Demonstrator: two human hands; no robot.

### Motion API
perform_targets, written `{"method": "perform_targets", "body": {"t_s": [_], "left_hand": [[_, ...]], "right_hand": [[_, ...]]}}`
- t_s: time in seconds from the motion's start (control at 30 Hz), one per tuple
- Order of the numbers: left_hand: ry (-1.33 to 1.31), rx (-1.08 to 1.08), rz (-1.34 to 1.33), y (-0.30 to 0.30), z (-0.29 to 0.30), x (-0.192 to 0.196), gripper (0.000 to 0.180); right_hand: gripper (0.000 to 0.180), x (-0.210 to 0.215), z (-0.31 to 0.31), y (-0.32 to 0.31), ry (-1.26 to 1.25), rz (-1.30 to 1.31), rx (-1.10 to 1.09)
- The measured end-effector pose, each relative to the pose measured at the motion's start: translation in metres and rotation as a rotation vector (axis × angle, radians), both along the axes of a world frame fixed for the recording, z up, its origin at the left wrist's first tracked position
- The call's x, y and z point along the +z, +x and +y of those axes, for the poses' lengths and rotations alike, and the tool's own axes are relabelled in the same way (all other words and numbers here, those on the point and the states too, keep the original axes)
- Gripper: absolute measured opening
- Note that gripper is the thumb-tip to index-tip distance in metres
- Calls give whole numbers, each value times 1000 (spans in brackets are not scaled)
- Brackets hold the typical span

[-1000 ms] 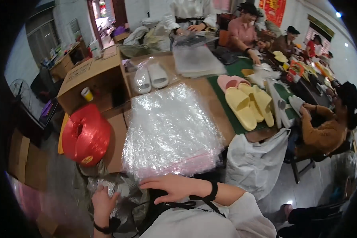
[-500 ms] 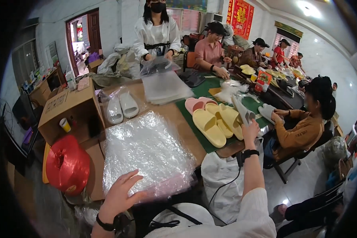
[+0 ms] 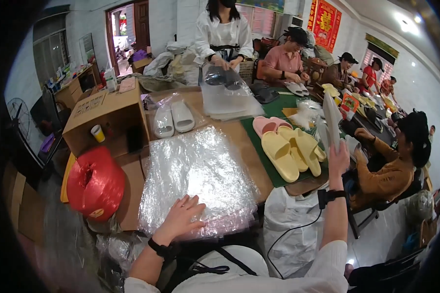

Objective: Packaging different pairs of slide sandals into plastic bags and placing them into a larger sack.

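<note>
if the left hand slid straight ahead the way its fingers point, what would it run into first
The left hand lies flat on the stack of clear plastic bags, fingers pointing up and right. It would probably just slide on across the bags; past their far edge, bare wooden table, though depth is unclear.

Yellow slippers [image 3: 291, 151] and pink slippers [image 3: 266, 124] lie on a green mat [image 3: 259, 146]; the twine spool [image 3: 95, 183] is red.

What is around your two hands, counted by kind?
Bag stack under left hand: 1
Slipper in right hand: 1
Bagged slippers: 2
Red roll: 1
Box: 1
Cup: 1
Total: 7
</note>
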State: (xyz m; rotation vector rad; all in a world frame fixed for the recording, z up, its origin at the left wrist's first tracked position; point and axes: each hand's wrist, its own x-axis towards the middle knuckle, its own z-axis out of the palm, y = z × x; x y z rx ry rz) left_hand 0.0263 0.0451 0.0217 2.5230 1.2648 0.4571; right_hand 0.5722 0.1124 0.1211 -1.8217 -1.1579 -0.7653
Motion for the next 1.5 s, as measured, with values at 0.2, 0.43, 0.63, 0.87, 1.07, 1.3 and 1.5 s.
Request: {"method": "perform_targets", "body": {"t_s": [0.2,0.43,0.63,0.87,1.07,1.3,1.5], "left_hand": [[19,-6,-15,-2,-1,-11,61],[3,29,-17,-3,0,-19,64],[-26,41,8,0,1,-16,70],[11,48,24,0,0,-22,71],[-174,279,-255,3,2,-59,56],[195,-11,-301,-14,-5,-71,46],[-104,-91,-361,-17,-6,-60,53]], "right_hand": [[28,71,-37,-103,236,-103,339],[31,101,-52,-200,256,-63,640],[28,65,-41,-283,64,70,903],[39,36,-52,-361,3,-81,968],[47,-14,-87,-420,-284,-150,1129],[52,-61,-102,-417,-550,-311,1143],[52,-41,-80,-381,-743,-67,1483]]}}
